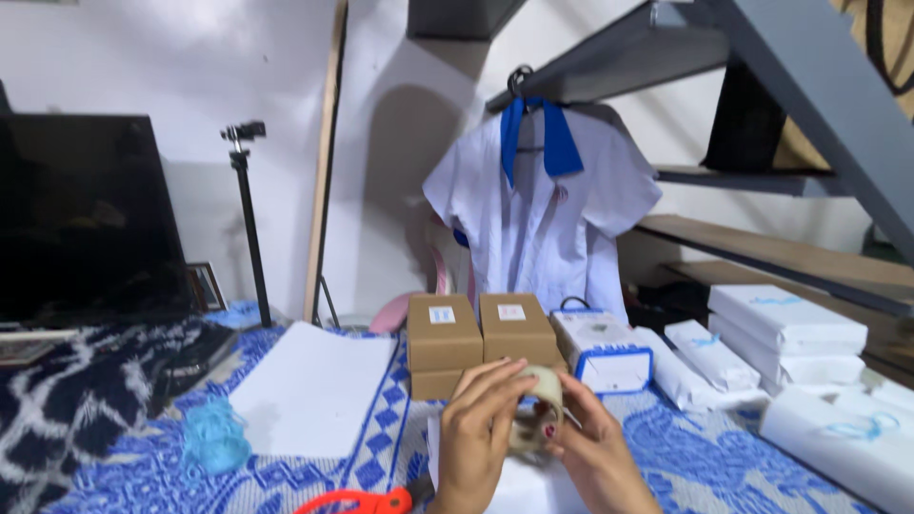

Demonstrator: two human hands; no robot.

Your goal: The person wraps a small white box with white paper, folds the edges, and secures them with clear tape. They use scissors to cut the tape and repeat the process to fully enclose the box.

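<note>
Left hand [473,428]: raised at lower centre, fingers curled over the near side and top of a translucent beige roll of packing tape [535,409], grasping it

Right hand [595,447]: closed on the far side of the same roll, thumb at its lower rim; the roll is held upright between both hands, above the surface and in front of the boxes

Directly behind the roll: two square brown cardboard boxes [481,331] with small white labels, side by side and touching, stacked on more brown boxes

Right of these: a white carton with blue edging [605,352], then several parcels wrapped in white paper [785,328], some stacked

Left of the hands: a flat white sheet of paper [309,385] lying on the blue-and-white patterned cloth [685,457] that covers the surface; a crumpled light-blue plastic bundle [214,436] beside its near left corner

Bottom edge: orange scissor handles [357,502], just left of the left wrist

Background: a white shirt with blue collar [543,214] on a hanger; a black tripod [248,205] against the wall; a dark screen [86,214] at far left
</note>
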